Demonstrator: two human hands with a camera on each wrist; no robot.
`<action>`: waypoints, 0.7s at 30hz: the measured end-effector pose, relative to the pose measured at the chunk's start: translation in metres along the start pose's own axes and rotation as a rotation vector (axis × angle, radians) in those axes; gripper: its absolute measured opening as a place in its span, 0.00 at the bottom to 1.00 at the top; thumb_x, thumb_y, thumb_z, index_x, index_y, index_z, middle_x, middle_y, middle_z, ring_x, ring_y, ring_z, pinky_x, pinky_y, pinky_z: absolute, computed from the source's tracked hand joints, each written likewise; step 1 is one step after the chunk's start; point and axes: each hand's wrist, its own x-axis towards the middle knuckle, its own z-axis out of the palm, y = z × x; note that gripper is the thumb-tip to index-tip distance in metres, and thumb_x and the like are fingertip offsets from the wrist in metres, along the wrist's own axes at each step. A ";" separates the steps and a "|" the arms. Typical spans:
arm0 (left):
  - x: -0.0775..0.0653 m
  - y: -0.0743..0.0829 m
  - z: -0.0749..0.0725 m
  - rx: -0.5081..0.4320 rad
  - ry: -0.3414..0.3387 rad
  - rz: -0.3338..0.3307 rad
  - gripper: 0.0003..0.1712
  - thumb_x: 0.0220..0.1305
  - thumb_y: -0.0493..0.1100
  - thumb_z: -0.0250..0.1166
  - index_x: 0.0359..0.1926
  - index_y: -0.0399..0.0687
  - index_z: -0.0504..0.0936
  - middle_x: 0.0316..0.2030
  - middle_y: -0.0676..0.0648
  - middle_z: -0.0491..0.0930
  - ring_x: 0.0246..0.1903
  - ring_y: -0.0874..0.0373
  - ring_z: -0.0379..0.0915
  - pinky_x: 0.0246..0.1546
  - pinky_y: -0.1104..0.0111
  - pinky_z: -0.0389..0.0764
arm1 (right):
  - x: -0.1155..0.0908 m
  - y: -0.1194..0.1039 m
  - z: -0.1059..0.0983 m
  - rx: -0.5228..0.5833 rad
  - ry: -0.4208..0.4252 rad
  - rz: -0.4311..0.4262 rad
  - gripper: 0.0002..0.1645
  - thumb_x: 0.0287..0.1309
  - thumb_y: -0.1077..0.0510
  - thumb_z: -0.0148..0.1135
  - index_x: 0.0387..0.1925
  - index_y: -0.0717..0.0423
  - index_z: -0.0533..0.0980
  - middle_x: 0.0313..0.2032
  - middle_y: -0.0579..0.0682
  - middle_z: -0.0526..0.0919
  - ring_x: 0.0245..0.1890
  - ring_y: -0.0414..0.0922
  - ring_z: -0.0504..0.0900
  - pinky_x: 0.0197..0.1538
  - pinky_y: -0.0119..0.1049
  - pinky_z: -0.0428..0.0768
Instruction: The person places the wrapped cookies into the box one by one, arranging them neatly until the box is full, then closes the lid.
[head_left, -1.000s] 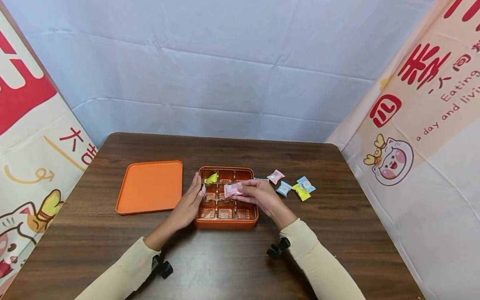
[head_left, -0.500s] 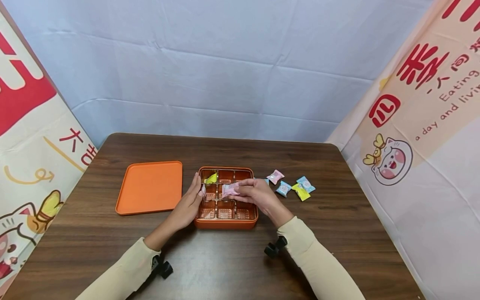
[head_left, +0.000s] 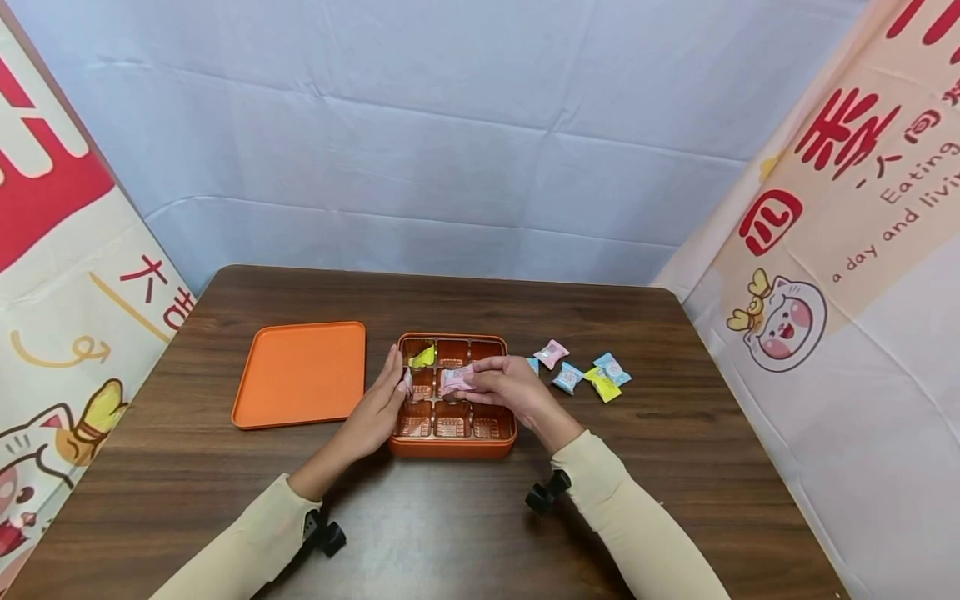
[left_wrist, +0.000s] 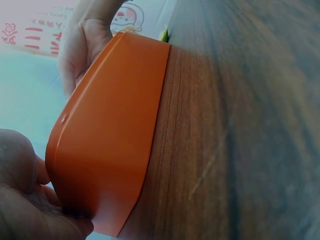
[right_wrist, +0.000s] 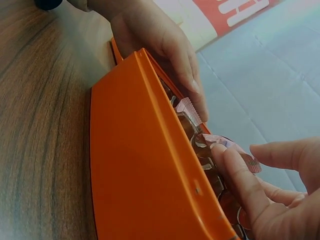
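Observation:
An orange box (head_left: 450, 447) with a clear insert of small square compartments stands on the table. My right hand (head_left: 517, 387) pinches a pink wrapped candy (head_left: 454, 380) between thumb and fingers, low over the middle compartment. Along the box's left side lies my left hand (head_left: 375, 408), fingers straight against the rim; the left wrist view shows it against the orange wall (left_wrist: 110, 115). A yellow-green wrapped candy (head_left: 422, 357) sits in the back left compartment. Another pink candy (right_wrist: 188, 109) is in the middle left compartment, partly hidden by the left fingers in the head view.
An orange lid (head_left: 300, 375) lies flat to the left of the box. Right of the box are loose wrapped candies: a pink one (head_left: 551, 353), a yellow one (head_left: 602, 384) and several blue ones (head_left: 567, 377). A pale cloth (head_left: 450, 167) hangs behind the table.
My right hand has shifted slightly left with the pink candy, bringing it over the middle compartment. A blue candy beside the box shows a little differently behind that hand. The left hand has stayed put.

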 end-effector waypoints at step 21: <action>0.000 0.002 -0.001 0.006 -0.005 -0.003 0.34 0.83 0.40 0.44 0.79 0.33 0.41 0.80 0.44 0.30 0.78 0.43 0.33 0.74 0.44 0.44 | 0.003 0.001 0.000 -0.033 0.001 0.003 0.17 0.67 0.71 0.60 0.55 0.77 0.74 0.41 0.63 0.86 0.35 0.48 0.90 0.45 0.41 0.86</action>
